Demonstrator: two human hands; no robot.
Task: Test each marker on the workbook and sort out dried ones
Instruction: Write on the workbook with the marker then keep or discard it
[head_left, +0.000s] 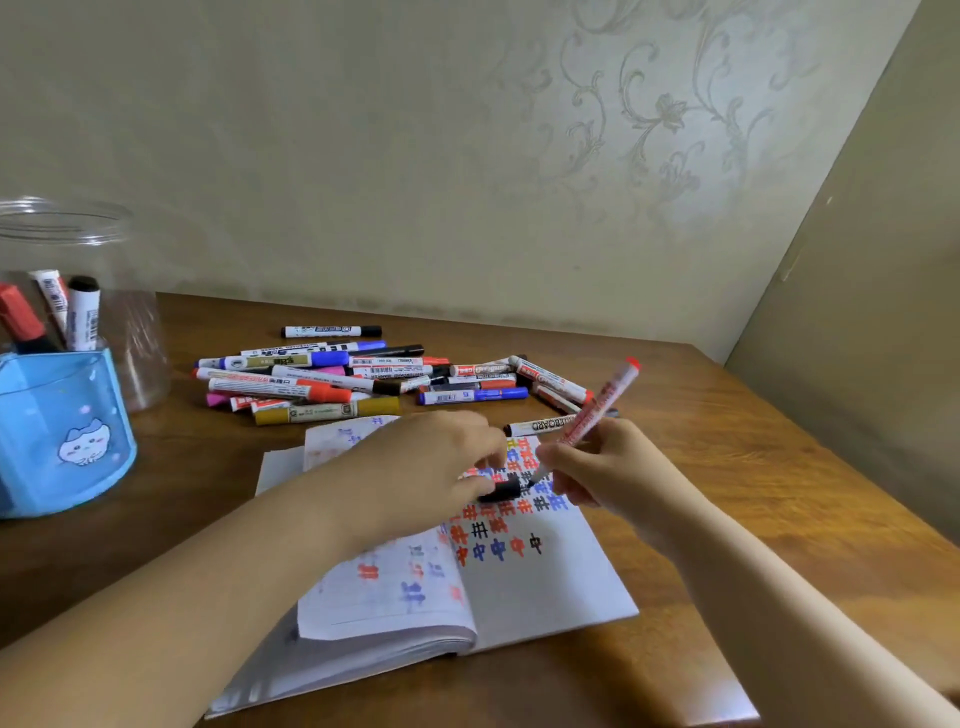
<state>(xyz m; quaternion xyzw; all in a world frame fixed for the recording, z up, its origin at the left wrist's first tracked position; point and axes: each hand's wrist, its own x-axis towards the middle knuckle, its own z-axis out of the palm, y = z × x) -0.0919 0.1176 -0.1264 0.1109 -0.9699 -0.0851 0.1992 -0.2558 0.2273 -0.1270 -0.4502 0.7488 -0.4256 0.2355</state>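
Observation:
An open workbook (524, 597) lies on the wooden table, its right page covered with red, blue and black test marks. My right hand (597, 467) grips a white marker with a red end (597, 405), tilted, its dark tip pointing down over the page. My left hand (436, 462) rests on the workbook and pinches a black cap (501, 490) just left of the marker's tip. A pile of several markers (374, 379) lies beyond the workbook.
A blue pen holder with a cat picture (67, 431) stands at the left with a few markers in it. A clear plastic jar (78, 249) is behind it. One white marker (535, 427) lies by the workbook's top edge. Walls close the back and right.

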